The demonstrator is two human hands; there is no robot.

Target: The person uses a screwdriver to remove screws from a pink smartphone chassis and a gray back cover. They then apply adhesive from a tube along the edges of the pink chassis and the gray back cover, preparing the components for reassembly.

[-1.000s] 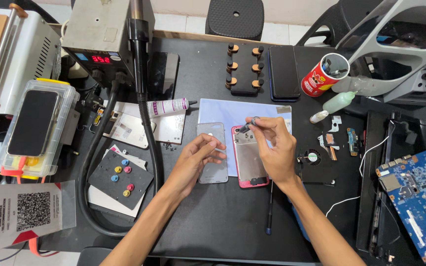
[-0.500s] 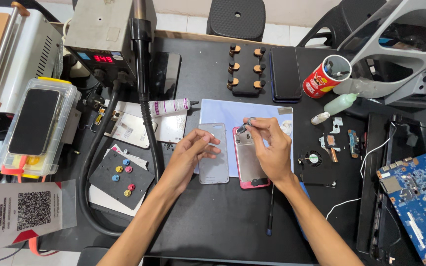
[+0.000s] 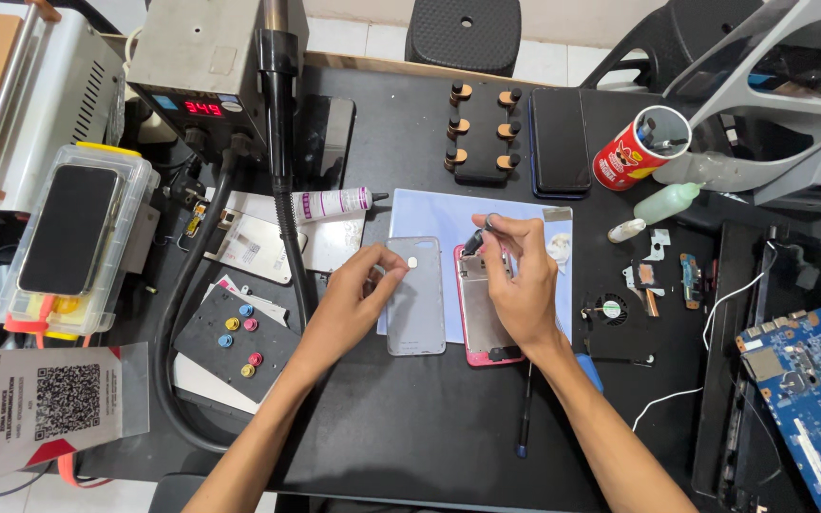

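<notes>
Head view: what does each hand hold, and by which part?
The right hand pinches tweezers near their upper end, tips over the pink phone. The left hand grips the grey back cover by its left edge.
</notes>
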